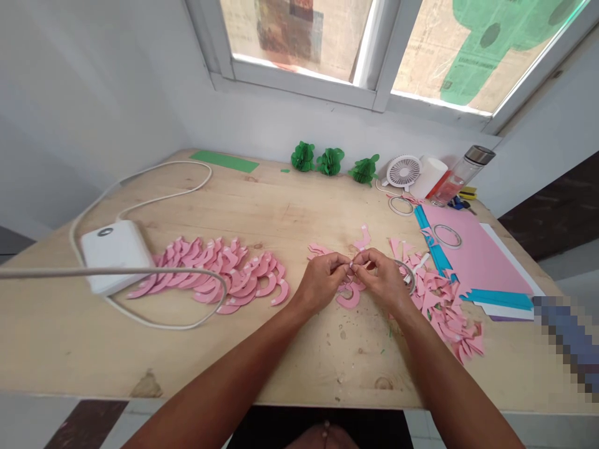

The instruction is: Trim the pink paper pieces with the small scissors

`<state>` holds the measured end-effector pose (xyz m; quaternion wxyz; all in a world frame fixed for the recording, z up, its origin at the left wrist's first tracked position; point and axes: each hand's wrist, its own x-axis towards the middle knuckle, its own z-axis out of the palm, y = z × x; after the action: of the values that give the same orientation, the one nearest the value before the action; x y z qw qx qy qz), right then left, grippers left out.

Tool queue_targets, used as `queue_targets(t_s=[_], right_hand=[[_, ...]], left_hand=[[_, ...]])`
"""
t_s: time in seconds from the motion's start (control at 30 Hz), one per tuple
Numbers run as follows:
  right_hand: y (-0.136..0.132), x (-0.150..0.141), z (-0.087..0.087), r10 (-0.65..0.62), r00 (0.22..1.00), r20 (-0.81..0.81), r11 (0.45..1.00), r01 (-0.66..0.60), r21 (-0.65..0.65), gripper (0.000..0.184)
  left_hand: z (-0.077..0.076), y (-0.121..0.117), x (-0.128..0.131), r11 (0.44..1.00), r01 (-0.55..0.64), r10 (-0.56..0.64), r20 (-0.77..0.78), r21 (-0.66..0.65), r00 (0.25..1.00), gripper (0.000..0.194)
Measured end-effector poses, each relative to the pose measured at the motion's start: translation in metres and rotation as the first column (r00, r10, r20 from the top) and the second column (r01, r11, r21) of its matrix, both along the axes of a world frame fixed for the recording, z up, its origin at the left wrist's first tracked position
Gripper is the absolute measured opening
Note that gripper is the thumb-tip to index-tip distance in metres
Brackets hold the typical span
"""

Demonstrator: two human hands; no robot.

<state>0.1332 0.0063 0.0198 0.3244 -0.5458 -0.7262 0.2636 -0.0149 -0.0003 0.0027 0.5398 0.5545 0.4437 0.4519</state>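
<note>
My left hand (322, 280) and my right hand (384, 277) meet fingertip to fingertip above the middle of the table. Both are closed in a pinch on a small pink paper piece (350, 265), mostly covered by the fingers. Just below them lies a curved pink paper strip (349, 300), and another pink cutout (363, 237) lies just beyond. A tape roll (412, 279) shows partly behind my right hand. To the left, many curved pink paper strips (234, 274) overlap in rows, several with whitish ends.
Pink paper scraps (440, 299) are heaped at right, beside pink sheets (486, 249) with another ring (447, 235) on top. A white power bank (116, 255) with a looping cable sits left. Green paper balls (331, 161), a small fan (404, 171) and a bottle (461, 178) line the back.
</note>
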Motion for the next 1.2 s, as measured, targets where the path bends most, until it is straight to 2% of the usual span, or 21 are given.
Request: queue_targets(t_s=[0.27,0.43,0.87,1.2], right_hand=[[0.0027,0.0012,-0.0054,0.008,1.0,-0.017,0.999,-0.008,0.034,0.008],[0.0007,-0.0009,-0.0052,-0.024,0.998,-0.066,1.0,0.024,0.0,0.009],[-0.0018,-0.004,-0.0027,-0.064,0.989,-0.135,0.995,0.053,-0.082,0.008],[-0.0014,-0.0049,-0.0046,-0.091,0.984,-0.156,0.992,0.076,-0.102,0.008]], left_hand=[[0.0013,-0.0001,0.0024,0.999,-0.034,0.036,0.053,-0.041,0.998,0.011],[0.0,0.0006,0.0035,0.998,-0.04,0.043,0.07,-0.044,0.997,0.01],[-0.0019,-0.0022,0.0014,0.993,-0.057,0.069,-0.112,0.106,0.991,0.015],[0.0012,-0.0032,0.0027,0.992,-0.069,0.081,-0.108,0.11,0.991,0.015]])
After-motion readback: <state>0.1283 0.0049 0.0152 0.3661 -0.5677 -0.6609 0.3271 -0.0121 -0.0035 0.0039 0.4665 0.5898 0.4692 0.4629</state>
